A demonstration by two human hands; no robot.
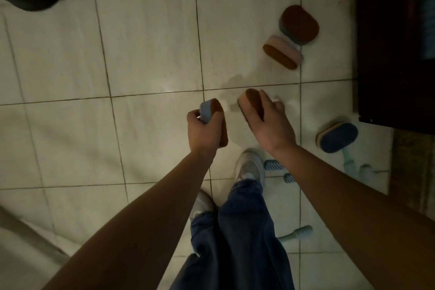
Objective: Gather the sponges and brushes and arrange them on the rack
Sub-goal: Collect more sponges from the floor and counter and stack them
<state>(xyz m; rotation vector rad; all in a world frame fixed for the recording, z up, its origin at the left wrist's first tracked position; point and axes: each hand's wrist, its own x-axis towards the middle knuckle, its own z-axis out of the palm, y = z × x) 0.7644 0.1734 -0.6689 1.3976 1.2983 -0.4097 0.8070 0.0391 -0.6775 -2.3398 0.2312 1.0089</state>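
Fingers [192,116] of left hand [203,133] curled round blue sponge [206,110] | fingers [267,99] of right hand [271,125] clasping pink sponge [251,101]

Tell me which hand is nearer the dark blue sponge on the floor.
Right. The right hand, holding a pink sponge, is left of the dark blue sponge; the left hand, gripping a light blue sponge, is farther left.

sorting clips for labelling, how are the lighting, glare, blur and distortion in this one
Head view is dim overall, with one small glare patch on the floor tiles ahead of the left hand; head view bows the grout lines, wide-angle style; head view is soft throughout, though the right hand and its sponge are readable, while the dark furniture at right shows almost no detail.
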